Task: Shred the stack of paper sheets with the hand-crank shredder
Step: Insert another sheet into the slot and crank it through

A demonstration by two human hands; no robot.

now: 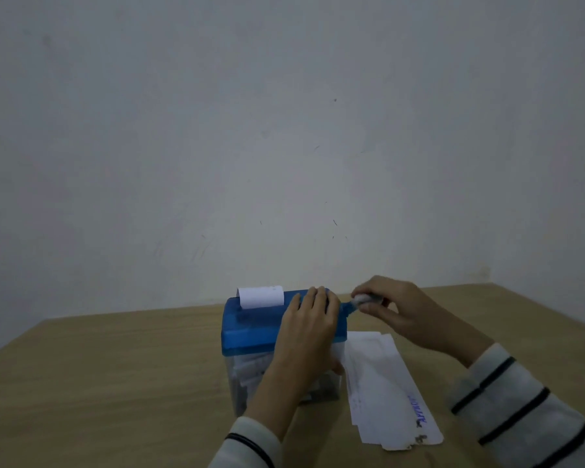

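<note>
Left hand (313,319) rests flat, fingers straight, atop the blue hand-crank shredder (250,327). Right hand (397,307) grips the crank knob (362,298) at the shredder's 3 o'clock. A paper sheet (260,296) stands in the slot; the paper stack (385,383) lies at 4 o'clock.

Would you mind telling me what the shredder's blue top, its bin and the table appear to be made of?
Blue top: likely glossy moulded plastic, smooth and slightly translucent. Bin: seemingly clear plastic, since paper shreds show through it. Table: looks like matte wood or wood-look laminate, with faint grain; which one is unclear.

Blue shredder lid (250,327); white paper (382,383); white, black-striped sleeves (520,410)
</note>
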